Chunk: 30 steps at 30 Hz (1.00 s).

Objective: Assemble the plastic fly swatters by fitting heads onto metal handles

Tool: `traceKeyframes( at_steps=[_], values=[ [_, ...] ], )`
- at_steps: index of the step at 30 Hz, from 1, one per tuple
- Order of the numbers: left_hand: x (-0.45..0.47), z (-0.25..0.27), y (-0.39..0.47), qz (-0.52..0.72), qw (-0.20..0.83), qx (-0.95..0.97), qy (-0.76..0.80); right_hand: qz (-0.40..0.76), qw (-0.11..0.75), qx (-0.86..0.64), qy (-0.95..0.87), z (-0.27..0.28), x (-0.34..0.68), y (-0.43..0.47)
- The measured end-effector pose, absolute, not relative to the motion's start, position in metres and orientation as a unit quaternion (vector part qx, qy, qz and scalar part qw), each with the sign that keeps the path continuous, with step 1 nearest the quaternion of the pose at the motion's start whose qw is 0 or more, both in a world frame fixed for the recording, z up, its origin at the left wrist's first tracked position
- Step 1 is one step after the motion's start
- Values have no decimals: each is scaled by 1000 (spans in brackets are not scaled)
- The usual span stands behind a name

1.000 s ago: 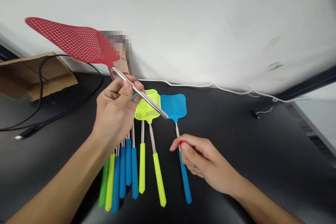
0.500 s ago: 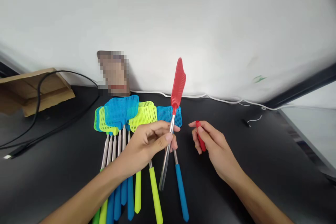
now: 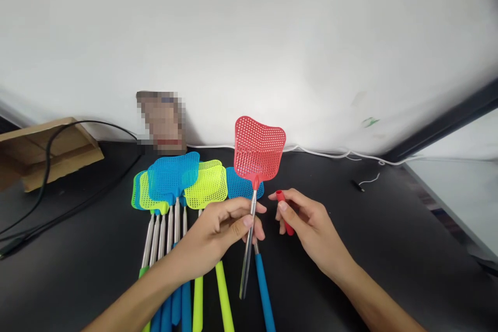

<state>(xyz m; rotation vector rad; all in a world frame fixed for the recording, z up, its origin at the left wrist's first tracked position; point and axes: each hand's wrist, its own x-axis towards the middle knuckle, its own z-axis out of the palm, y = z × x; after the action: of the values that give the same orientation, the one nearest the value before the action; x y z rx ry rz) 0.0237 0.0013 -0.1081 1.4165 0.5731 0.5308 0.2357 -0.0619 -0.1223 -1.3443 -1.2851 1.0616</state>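
Observation:
My left hand (image 3: pixel 229 231) pinches the bare metal shaft of a red fly swatter (image 3: pixel 259 148), whose perforated head points up and faces me. The shaft's lower end carries no sleeve. To the right, my right hand (image 3: pixel 307 223) is closed around a short red handle sleeve (image 3: pixel 285 212), its open end upward, apart from the shaft. Beneath and left of my left hand lie several fly swatters with blue (image 3: pixel 173 176) and yellow-green (image 3: pixel 206 187) heads, overlapping. Another blue fly swatter (image 3: pixel 265 290) lies behind the red one, its head partly covered.
An open cardboard box (image 3: pixel 58 150) stands at the left on the black table (image 3: pixel 330 290). A black cable (image 3: pixel 49 155) loops beside it. Against the wall leans a blurred-out object (image 3: pixel 161 122). A white cable (image 3: pixel 322 153) runs along the wall, and a small black connector (image 3: pixel 358 185) lies right.
The red fly swatter has been turned from nearly edge-on to facing me. My right hand has tilted the red sleeve slightly. The whole view has shifted a little.

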Motion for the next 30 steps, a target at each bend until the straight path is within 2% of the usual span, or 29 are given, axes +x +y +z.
traceKeyframes(
  at_steps=[7,14,20,30],
  values=[
    [22,-107,2,242,692,629,260,477,477,-510,-533,-126,230,-64],
    [22,-105,-4,223,713,609,266,567,588,-444,-369,-121,235,-64],
    [33,-109,-19,155,742,591,276,602,577,-429,-347,-127,219,-72],
    [34,-113,-24,139,842,470,223,657,561,-415,-285,-119,210,-83]
  ],
)
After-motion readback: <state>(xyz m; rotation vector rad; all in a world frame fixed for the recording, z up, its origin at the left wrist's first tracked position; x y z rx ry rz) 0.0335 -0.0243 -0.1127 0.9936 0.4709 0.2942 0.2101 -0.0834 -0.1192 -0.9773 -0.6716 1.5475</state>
